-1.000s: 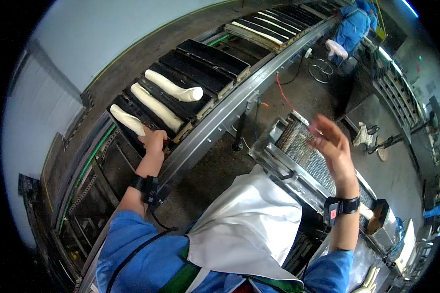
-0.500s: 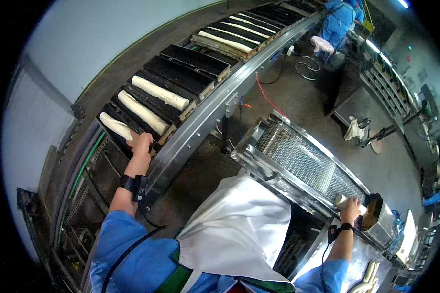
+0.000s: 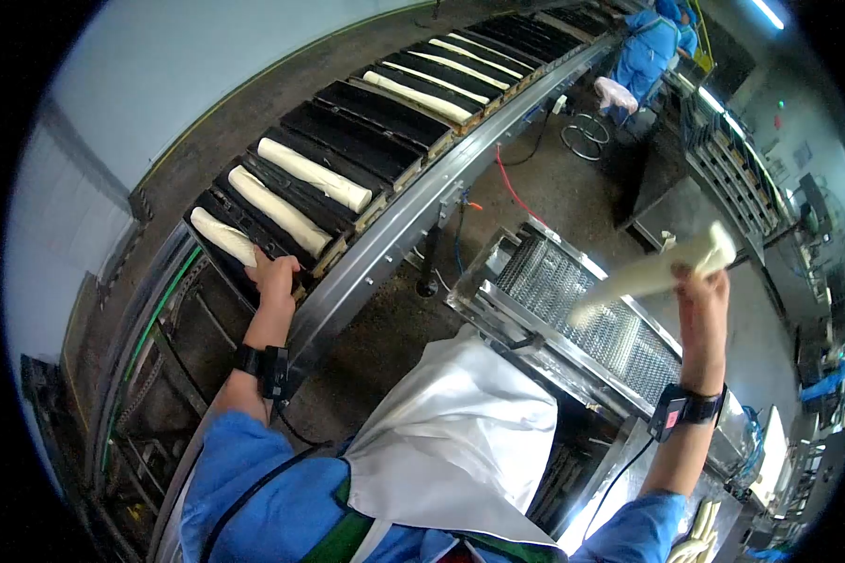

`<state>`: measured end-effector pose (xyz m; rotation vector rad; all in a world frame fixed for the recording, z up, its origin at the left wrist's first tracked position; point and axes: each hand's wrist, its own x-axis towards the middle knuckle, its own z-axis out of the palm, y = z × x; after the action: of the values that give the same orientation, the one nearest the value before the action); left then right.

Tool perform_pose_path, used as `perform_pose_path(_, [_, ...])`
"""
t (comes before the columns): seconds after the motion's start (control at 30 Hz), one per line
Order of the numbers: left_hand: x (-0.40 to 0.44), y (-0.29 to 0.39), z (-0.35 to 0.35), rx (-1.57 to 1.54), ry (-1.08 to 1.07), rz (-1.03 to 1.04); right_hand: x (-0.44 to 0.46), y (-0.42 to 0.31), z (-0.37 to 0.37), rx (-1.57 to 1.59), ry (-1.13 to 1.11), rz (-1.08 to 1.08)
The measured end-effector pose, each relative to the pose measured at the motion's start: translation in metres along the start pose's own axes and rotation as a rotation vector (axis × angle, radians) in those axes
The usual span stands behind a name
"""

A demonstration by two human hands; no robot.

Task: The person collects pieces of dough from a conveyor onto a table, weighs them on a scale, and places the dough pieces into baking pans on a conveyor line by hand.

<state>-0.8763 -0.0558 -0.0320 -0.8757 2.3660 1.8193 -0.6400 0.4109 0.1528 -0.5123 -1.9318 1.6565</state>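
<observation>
My right hand (image 3: 702,291) is raised over the mesh conveyor, closed around one end of a pale dough roll (image 3: 643,275). The roll hangs out to the left, a little blurred. My left hand (image 3: 274,279) has its fingers curled at the near end of a black loaf tin (image 3: 227,265), beside the end of the dough roll (image 3: 221,233) lying in it. Its fingertips are partly hidden. Two more dough rolls, a middle one (image 3: 277,211) and a farther one (image 3: 314,175), lie in the neighbouring tins.
A metal-sided conveyor (image 3: 371,272) carries the tins away to the upper right, some with thinner dough strips (image 3: 418,97). A steel mesh conveyor (image 3: 549,277) stands before me. Several dough pieces (image 3: 695,537) lie at lower right. Co-workers in blue (image 3: 650,52) stand at the far end.
My right hand has lifted a dough roll off the end of the mesh conveyor and swung it up. My left hand stays at the nearest tin.
</observation>
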Motion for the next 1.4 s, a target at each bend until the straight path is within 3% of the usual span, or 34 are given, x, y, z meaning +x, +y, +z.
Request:
perform_pose_path(0.07, [0.002, -0.008, -0.011, -0.081, -0.002, -0.019, 0.005, -0.033, 0.043, 0.149, -0.072, -0.014])
perform_pose_path(0.13, [0.011, -0.018, -0.023, -0.175, 0.0, -0.032, 0.019, -0.038, 0.074, 0.514, -0.434, 0.013])
perform_pose_path(0.23, [0.013, -0.032, -0.04, -0.244, 0.014, 0.04, 0.001, -0.051, 0.122, 0.436, -0.69, -0.102])
perform_pose_path(0.27, [0.005, -0.029, -0.043, -0.263, 0.039, 0.086, -0.006, -0.05, 0.127, 0.377, -0.676, -0.096])
perform_pose_path(0.33, [-0.008, -0.024, -0.04, 0.003, 0.114, 0.595, -0.012, -0.039, 0.127, 0.282, -0.677, -0.064])
perform_pose_path(0.37, [-0.007, -0.019, -0.034, -0.149, 0.025, 0.662, -0.014, -0.028, 0.12, 0.239, -0.648, -0.029])
perform_pose_path(0.43, [-0.046, 0.026, -0.022, -0.217, -0.113, 0.591, -0.016, 0.011, 0.095, 0.11, -0.606, -0.004])
perform_pose_path(0.53, [-0.037, 0.046, -0.003, -0.218, -0.198, 0.435, -0.034, 0.068, 0.051, -0.058, -0.439, 0.266])
perform_pose_path(0.67, [0.029, 0.033, 0.014, -0.257, -0.104, 0.096, -0.075, 0.159, -0.034, -0.337, -0.259, 0.336])
perform_pose_path(0.73, [0.048, 0.019, 0.014, -0.268, -0.068, 0.087, -0.094, 0.181, -0.07, -0.618, -0.153, 0.387])
perform_pose_path(0.8, [0.063, 0.005, 0.01, -0.292, 0.013, 0.061, -0.112, 0.215, -0.113, -0.989, -0.018, 0.228])
perform_pose_path(0.93, [0.077, -0.018, -0.015, -0.202, 0.062, 0.064, -0.118, 0.286, -0.212, -1.265, -0.034, 0.085])
perform_pose_path(1.0, [0.086, -0.029, -0.031, -0.139, 0.039, 0.073, -0.116, 0.255, -0.197, -1.48, 0.117, 0.307])
perform_pose_path(1.03, [0.09, -0.034, -0.041, -0.109, 0.017, 0.071, -0.107, 0.225, -0.185, -1.552, 0.078, 0.533])
perform_pose_path(1.17, [0.098, -0.048, -0.088, -0.005, -0.091, 0.067, -0.1, 0.23, -0.23, -1.797, 0.082, 0.684])
perform_pose_path(1.27, [0.1, -0.047, -0.114, 0.067, -0.222, 0.08, -0.102, 0.227, -0.254, -1.779, 0.046, 0.725])
perform_pose_path(1.3, [0.07, -0.028, -0.105, 0.086, -0.179, 0.035, -0.108, 0.231, -0.263, -1.871, 0.029, 0.662])
perform_pose_path(1.37, [0.045, -0.018, -0.116, 0.374, -0.261, 0.205, -0.115, 0.251, -0.291, -1.815, 0.061, 0.572])
perform_pose_path(1.4, [0.024, -0.012, -0.124, 0.76, -0.343, 0.498, -0.113, 0.258, -0.302, -1.974, -0.108, 0.533])
